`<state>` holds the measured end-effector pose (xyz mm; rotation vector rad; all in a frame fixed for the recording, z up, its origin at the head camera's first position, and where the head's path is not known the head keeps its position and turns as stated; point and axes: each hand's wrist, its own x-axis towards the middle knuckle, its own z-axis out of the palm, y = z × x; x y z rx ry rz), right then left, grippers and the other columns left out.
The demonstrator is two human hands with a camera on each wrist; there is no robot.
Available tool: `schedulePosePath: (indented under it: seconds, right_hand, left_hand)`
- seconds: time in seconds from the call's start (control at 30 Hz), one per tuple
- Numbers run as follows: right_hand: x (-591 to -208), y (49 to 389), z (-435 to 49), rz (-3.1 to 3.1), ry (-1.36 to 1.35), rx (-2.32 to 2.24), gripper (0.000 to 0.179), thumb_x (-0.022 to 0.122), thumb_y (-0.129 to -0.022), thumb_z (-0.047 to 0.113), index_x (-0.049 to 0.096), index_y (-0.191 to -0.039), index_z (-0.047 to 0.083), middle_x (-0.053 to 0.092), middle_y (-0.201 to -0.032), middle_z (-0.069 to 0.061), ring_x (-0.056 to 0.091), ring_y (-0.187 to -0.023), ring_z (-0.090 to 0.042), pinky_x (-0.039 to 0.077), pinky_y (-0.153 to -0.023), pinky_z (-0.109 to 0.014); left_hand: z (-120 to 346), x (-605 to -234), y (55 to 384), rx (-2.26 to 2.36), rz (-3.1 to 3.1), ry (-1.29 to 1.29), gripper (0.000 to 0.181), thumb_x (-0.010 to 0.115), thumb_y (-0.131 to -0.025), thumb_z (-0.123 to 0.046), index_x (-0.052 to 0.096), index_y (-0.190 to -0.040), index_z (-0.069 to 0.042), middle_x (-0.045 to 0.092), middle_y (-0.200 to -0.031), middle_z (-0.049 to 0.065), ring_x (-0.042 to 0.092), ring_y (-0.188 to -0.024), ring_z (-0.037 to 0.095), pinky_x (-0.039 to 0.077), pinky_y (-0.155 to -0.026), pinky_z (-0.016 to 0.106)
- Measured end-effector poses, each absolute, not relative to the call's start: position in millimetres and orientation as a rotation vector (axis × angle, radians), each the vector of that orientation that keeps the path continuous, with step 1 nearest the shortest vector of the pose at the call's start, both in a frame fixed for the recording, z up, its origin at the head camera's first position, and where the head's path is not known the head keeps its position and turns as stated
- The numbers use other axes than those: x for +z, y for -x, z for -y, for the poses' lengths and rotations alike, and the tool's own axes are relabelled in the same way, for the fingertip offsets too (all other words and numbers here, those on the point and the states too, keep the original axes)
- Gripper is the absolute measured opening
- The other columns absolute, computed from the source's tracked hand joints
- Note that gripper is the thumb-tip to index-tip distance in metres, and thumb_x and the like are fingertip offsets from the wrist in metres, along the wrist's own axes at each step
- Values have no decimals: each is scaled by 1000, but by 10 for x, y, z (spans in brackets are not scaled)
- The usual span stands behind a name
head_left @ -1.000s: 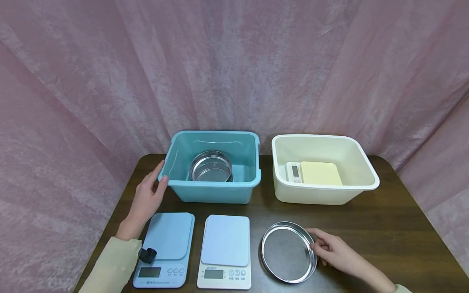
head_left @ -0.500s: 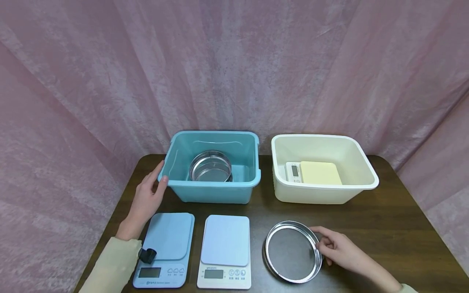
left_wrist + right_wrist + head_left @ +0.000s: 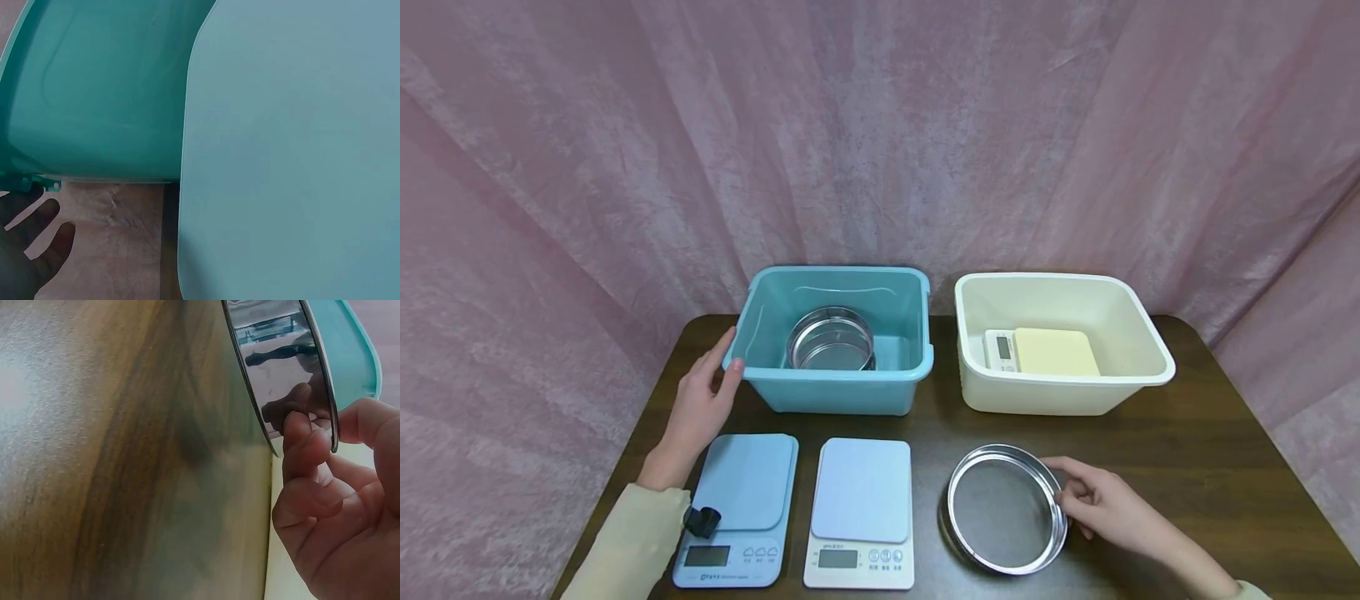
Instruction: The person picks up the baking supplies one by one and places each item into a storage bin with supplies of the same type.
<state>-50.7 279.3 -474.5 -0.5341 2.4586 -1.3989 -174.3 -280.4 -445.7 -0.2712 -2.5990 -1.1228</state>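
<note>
At the front right, my right hand (image 3: 1101, 500) pinches the right rim of a round metal sieve (image 3: 1006, 508) with a fine mesh bottom. The right wrist view has thumb and fingers on its shiny side wall (image 3: 281, 362), which appears just off the table. My left hand (image 3: 703, 404) rests on the front left corner of a blue plastic bin (image 3: 835, 393), fingers extended along the rim. Other stacked metal sieves (image 3: 831, 337) sit inside that bin. In the left wrist view, the left fingers (image 3: 53, 244) touch under the bin's edge.
A light blue kitchen scale (image 3: 747, 483) lies below my left forearm, with a white kitchen scale (image 3: 859, 512) to its right. Behind the held sieve stands a cream bin (image 3: 1037, 396) containing a pale yellow scale (image 3: 1056, 352). A pink curtain (image 3: 880, 142) hangs behind the wooden table (image 3: 1210, 450).
My right hand and the sieve have shifted right and slightly away from me, and the sieve seems to have risen a little. The left hand has stayed on the blue bin's corner.
</note>
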Motion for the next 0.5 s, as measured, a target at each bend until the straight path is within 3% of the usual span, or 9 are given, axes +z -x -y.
schedulePosePath:
  seconds: [0.27,0.5]
  right_hand:
    - [-4636,501,-2804,-2464,529,-1414,47,58,-92,-9,55,-139,-5,60,-69,9,54,-49,-5,46,-45,-28]
    - [-4492,500,-2810,-2416,558,-1472,47,56,-93,-11,53,-139,-8,62,-69,1,54,-50,-6,46,-45,-29]
  left_hand:
    - [2801,-4455,1744,-1139,2593,272,57,51,-111,-30,35,-164,-19,52,-151,23,62,-115,37,55,-87,57]
    - [2806,-4469,1739,-1118,2602,267,57,50,-111,-32,34,-165,-20,51,-152,23,62,-114,36,55,-86,55]
